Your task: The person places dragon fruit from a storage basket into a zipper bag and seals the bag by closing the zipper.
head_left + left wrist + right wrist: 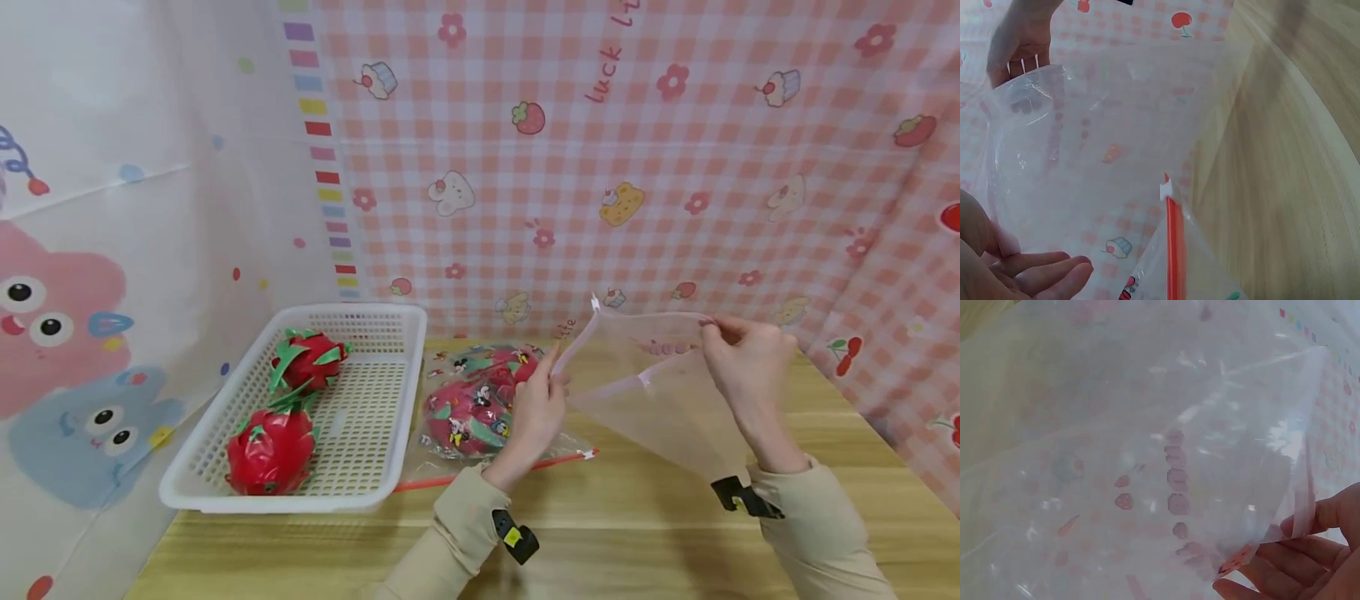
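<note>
Between both hands a clear zip bag (660,400) with a pale pink closure strip is stretched with its mouth spread apart. My left hand (539,408) pinches the left edge of the mouth; in the left wrist view the thumb and fingers (1041,272) meet on the rim. On the other side my right hand (746,375) pinches the opposite edge, and the right wrist view shows faint pink prints on the film. Just left of the left hand lies a printed zip bag (468,417) with a red strip, holding red dragon fruits with green tips.
A white perforated basket (367,417) stands on the left with two dragon fruits (272,452) in it. Wooden tabletop (600,542) lies beneath everything. A pink checked cloth (562,167) with cartoon prints hangs at the back and right.
</note>
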Demonstrator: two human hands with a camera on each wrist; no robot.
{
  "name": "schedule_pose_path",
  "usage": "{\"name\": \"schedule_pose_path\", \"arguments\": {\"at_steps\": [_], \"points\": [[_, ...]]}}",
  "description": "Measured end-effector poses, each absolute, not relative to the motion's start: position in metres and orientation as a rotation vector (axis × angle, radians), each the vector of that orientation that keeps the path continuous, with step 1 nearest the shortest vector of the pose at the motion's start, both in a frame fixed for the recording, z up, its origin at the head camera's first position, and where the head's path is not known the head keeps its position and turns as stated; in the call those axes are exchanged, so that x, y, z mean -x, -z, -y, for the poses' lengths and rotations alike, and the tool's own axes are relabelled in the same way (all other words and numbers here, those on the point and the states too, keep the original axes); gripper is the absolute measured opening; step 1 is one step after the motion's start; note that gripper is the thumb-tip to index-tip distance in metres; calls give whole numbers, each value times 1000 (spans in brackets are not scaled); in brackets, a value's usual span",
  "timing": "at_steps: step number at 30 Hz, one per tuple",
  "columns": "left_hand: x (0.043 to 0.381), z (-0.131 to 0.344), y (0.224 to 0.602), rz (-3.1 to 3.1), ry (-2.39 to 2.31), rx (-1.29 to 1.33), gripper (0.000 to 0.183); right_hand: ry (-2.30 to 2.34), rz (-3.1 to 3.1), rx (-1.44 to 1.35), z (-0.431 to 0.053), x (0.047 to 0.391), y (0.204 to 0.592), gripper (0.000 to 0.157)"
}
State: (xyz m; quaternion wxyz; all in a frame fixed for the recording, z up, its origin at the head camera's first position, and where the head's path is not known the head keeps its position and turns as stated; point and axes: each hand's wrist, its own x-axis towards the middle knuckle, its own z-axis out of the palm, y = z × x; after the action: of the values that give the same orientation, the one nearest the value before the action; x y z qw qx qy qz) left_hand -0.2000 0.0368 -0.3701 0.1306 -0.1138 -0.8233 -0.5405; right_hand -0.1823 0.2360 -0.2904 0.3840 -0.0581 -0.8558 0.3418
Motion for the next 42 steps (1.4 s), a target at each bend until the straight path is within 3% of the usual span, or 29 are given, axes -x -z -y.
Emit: {"name": "schedule_pose_path", "arguments": {"at_steps": [13,27,33,42], "points": [[198,-45,372,2356,1721,476,48,-1229,2032,174,-216,189,314,23],[189,-38,362,2402,1723,552,60,-1399,1921,180,-210,193,314,23],[189,-9,346,2500,1557,683,57,-1454,1896,174,-211,192,314,23],[183,70,326,2648,1020,657,50,-1459,1894,200,-219,189,313,24]]}}
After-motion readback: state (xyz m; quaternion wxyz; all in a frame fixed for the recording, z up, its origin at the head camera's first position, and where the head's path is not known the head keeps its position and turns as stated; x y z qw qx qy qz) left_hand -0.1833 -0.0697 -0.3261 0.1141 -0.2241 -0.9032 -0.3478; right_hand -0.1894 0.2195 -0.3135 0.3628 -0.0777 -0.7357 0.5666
